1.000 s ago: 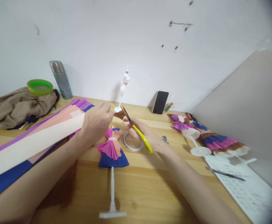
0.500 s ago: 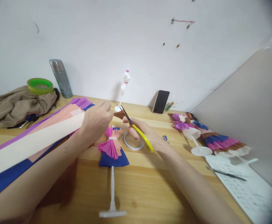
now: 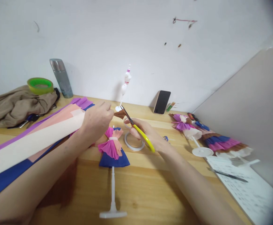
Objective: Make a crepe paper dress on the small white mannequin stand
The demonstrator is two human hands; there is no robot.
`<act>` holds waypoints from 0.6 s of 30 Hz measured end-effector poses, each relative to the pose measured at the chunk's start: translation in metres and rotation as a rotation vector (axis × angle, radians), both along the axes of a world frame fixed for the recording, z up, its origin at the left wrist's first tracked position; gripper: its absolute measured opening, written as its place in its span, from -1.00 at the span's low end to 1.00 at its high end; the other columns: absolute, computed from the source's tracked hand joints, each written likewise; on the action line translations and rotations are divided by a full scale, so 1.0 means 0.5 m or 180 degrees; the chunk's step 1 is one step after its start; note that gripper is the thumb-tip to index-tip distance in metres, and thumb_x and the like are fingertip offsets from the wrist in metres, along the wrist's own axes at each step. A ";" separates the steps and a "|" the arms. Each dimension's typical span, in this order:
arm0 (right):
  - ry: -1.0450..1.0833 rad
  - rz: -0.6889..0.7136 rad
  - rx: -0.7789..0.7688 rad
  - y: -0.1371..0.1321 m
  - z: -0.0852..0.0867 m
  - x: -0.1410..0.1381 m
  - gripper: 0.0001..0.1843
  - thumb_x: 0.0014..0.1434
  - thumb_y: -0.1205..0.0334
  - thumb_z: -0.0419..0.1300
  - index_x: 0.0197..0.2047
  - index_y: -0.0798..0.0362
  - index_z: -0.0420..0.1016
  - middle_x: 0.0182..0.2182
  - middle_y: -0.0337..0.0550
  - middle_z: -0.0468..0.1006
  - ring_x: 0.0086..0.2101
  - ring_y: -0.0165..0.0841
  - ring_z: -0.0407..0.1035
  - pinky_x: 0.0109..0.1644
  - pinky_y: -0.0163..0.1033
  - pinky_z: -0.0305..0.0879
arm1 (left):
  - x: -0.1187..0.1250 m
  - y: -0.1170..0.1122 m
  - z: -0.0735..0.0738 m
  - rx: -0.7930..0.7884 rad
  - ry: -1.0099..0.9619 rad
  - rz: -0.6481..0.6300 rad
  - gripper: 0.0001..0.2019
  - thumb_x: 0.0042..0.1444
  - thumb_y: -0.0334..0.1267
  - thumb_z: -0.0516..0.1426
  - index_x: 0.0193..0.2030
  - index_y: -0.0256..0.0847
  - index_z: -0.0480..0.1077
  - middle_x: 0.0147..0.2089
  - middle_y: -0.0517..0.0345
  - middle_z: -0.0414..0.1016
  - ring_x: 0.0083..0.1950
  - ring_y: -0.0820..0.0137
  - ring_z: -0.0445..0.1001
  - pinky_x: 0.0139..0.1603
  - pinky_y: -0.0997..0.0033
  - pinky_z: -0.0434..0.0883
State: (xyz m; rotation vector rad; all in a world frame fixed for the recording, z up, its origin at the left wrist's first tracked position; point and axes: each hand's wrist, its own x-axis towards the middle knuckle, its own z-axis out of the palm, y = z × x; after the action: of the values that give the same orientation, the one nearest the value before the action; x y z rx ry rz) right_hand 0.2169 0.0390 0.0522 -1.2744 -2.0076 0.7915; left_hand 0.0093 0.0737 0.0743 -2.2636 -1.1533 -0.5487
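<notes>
My left hand is closed around a gathered piece of brown crepe paper, whose pleated end fans out to the right. In my right hand are yellow-handled scissors, their dark blades angled up at the right edge of the brown piece. The blades look slightly apart. Below the hands lies a small doll stand wearing a blue, pink and peach crepe-paper dress, its white base toward me. A white roll of tape rests beside the dress, under my right hand.
Crepe-paper strips spread across the left. Behind them are brown cloth, a green tape roll and a flask. A white stand and phone are near the wall; dressed stands and paper lie right.
Both hands hold nearly the same place. The scissor blades have shifted very slightly against the brown crepe paper; the whole view has moved a little.
</notes>
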 end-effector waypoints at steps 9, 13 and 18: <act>0.0031 -0.0009 0.0084 0.002 -0.001 0.001 -0.63 0.14 -0.02 0.15 -0.11 0.08 0.48 -0.24 -0.04 0.53 -0.21 -0.18 0.39 -0.08 -0.05 0.29 | 0.000 0.000 0.003 0.0005 0.0055 -0.0042 -0.78 0.18 -0.46 0.11 -0.45 -0.28 0.50 -0.42 0.01 0.43 -0.32 0.28 0.37 -0.55 0.36 -0.02; 0.0038 -0.0017 0.0014 0.002 0.004 0.000 -0.61 0.12 -0.02 0.12 -0.14 0.10 0.49 -0.24 -0.02 0.52 -0.22 -0.17 0.40 -0.09 -0.05 0.30 | -0.001 0.001 0.002 0.0052 0.0059 -0.0040 -0.77 0.20 -0.43 0.12 -0.47 -0.28 0.49 -0.41 0.01 0.44 -0.32 0.28 0.38 -0.55 0.36 0.00; 0.0074 -0.0019 -0.0026 0.003 0.003 -0.001 -0.59 0.11 -0.08 0.13 -0.19 0.10 0.50 -0.35 -0.08 0.47 -0.33 -0.23 0.35 -0.19 -0.10 0.29 | -0.001 0.000 0.002 0.0038 0.0056 -0.0059 -0.77 0.21 -0.41 0.12 -0.46 -0.28 0.49 -0.41 0.01 0.44 -0.30 0.27 0.39 -0.55 0.36 0.01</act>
State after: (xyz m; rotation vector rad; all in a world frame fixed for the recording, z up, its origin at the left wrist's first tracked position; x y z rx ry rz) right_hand 0.2164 0.0407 0.0537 -1.2698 -1.9831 0.8090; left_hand 0.0088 0.0739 0.0753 -2.2667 -1.1186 -0.5404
